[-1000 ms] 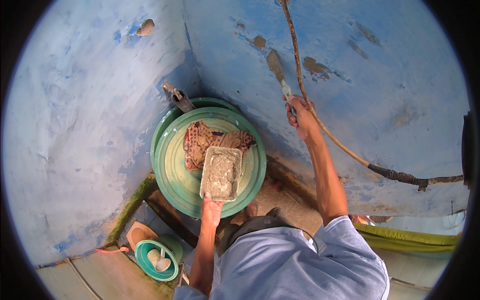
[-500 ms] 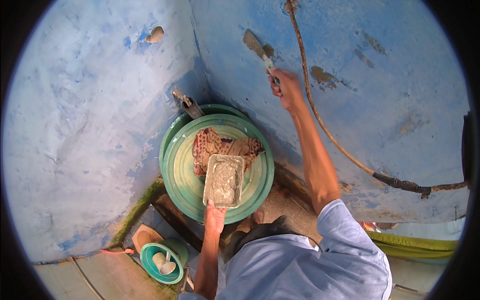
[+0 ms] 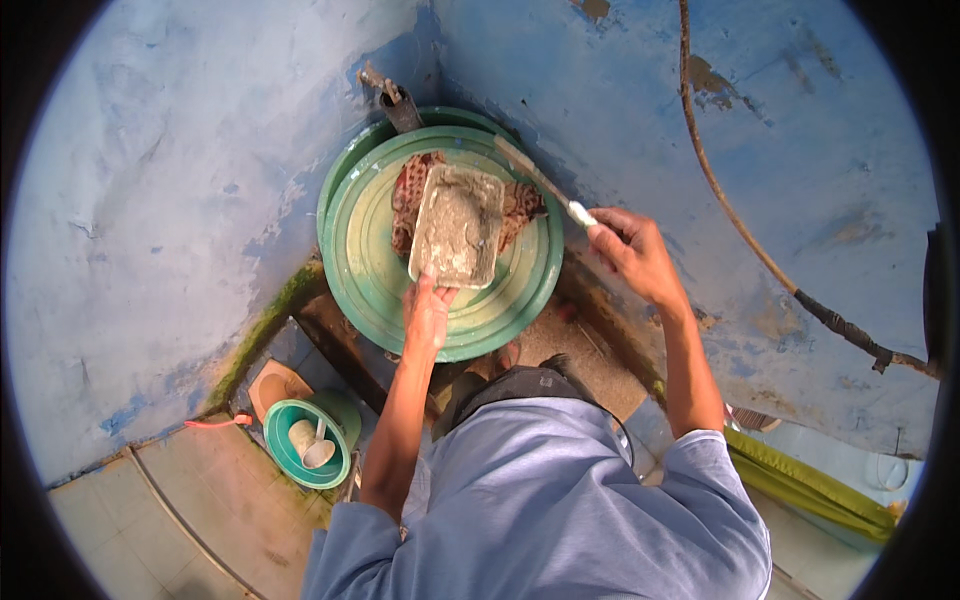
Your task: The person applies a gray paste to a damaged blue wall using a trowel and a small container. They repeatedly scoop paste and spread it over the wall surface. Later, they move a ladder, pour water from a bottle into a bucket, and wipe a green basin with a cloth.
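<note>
My left hand (image 3: 428,318) grips the near edge of a shallow rectangular tray (image 3: 492,268), thumb on its rim. Wet grey-brown mortar (image 3: 455,225) lies inside. The tray is held over a round green lid (image 3: 370,310) topping a large tub. A patterned brown-red cloth (image 3: 408,195) on the lid is partly hidden by the tray. To the tray's right, my right hand (image 3: 635,250) is closed round the pale handle of a putty knife (image 3: 540,175). Its blade points up and left, near the lid's far right rim and apart from the mortar.
Worn blue walls (image 3: 580,90) meet in the corner behind the tub, beside a short dark pipe (image 3: 400,108). A brown cable (image 3: 735,215) runs down the right wall. At lower left stands a green bucket (image 3: 275,440) holding a dipper (image 3: 318,452). A yellow-green cloth (image 3: 800,488) hangs at lower right.
My right hand has drawn the putty knife down from the right wall toward the tray. My left hand and the tray appear higher in view, and the view itself has shifted.
</note>
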